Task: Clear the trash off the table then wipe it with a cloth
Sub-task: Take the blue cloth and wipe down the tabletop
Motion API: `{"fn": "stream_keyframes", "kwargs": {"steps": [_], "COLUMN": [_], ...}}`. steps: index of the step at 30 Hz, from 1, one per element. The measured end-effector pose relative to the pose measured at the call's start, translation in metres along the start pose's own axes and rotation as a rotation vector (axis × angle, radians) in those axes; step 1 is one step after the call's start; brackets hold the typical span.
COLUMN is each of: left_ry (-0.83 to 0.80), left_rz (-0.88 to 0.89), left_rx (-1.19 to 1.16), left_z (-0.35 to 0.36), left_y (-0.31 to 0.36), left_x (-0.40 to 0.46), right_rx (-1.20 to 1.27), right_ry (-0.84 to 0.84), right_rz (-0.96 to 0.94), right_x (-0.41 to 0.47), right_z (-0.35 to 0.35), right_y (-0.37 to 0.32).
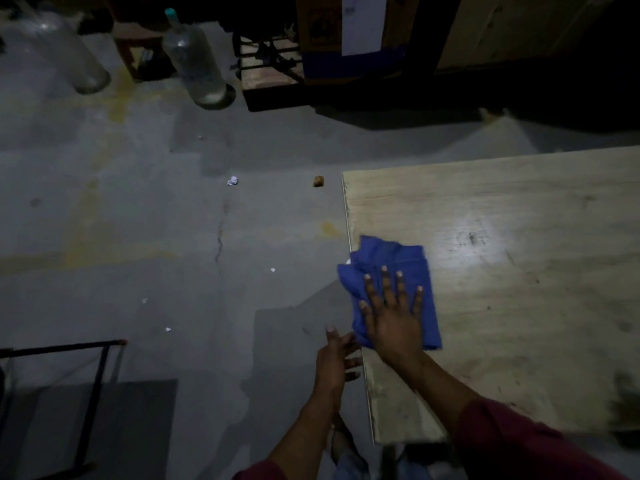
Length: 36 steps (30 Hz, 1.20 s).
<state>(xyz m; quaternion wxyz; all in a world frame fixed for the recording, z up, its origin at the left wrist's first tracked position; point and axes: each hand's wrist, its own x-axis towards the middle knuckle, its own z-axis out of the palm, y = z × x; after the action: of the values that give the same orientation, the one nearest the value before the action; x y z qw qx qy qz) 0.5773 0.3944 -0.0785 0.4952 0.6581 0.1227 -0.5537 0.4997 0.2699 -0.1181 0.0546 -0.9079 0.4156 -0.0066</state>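
right hand (393, 318) presses cloth (391, 271) (table (519, 271) edge)

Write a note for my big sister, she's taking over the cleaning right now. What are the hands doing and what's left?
Right hand: flat, fingers spread, pressing the blue cloth on the table by its left edge.
Left hand: open, held just off the table's left edge, holding nothing.
Done: no trash shows on the tabletop. Crumpled paper bits and a brown scrap lie on the floor.
Left: wipe the rest of the top, where dark smudges show toward the middle and right.
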Motion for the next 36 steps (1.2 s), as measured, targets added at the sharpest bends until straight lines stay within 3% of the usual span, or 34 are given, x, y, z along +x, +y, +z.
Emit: {"fn": "stream_keyframes", "kwargs": {"steps": [3,4,7,9,15,17,21,23,26,27,28,32,34,36], "left_ry": [-0.022,-0.044,-0.099,-0.112,-0.120,-0.144,-0.155,-0.105,0.009,0.025,0.035,0.055,0.062,0.066], "left_rz": [0.004,0.006,0.028,0.042,-0.015,-0.040,-0.039,-0.030,-0.020,-0.017,-0.018,-0.006,0.012,0.035], "left_rx": [0.025,0.050,0.150,0.180,0.176,0.197,0.205,0.174,0.117,0.120,0.126,0.150,0.166,0.179], "left_z": [-0.005,-0.007,-0.011,-0.012,-0.019,-0.025,-0.034,-0.038,-0.050,-0.054,-0.058,-0.066,-0.064,-0.060], "left_y": [0.001,0.001,0.003,0.002,-0.019,-0.030,-0.047,-0.050,-0.054,-0.054,-0.055,-0.053,-0.051,-0.050], "left_x": [-0.009,-0.013,-0.025,-0.033,-0.049,-0.055,-0.066,-0.071,-0.074,-0.074,-0.075,-0.076,-0.077,-0.080], "right_rx": [-0.032,-0.053,-0.031,0.000,-0.032,-0.063,0.020,0.054,0.051,0.030,0.012,0.111,0.144,0.151], "right_ry": [-0.068,-0.059,-0.036,-0.014,-0.081,-0.072,-0.025,-0.006,-0.049,-0.054,-0.057,-0.081,-0.122,-0.153], "right_rz": [-0.327,-0.323,0.018,0.145,-0.286,-0.220,0.167,0.081,-0.328,-0.385,-0.361,0.088,0.041,-0.145], "right_x": [-0.028,-0.032,-0.041,-0.051,-0.103,-0.110,-0.129,-0.146,-0.166,-0.167,-0.168,-0.178,-0.185,-0.194], "right_z": [-0.002,-0.004,-0.008,-0.008,-0.004,-0.008,-0.011,-0.008,-0.002,-0.002,-0.002,-0.016,-0.018,-0.012], "right_y": [0.020,0.032,0.054,0.042,0.035,0.051,0.037,0.013,0.014,0.025,0.035,0.042,0.020,0.003]}}
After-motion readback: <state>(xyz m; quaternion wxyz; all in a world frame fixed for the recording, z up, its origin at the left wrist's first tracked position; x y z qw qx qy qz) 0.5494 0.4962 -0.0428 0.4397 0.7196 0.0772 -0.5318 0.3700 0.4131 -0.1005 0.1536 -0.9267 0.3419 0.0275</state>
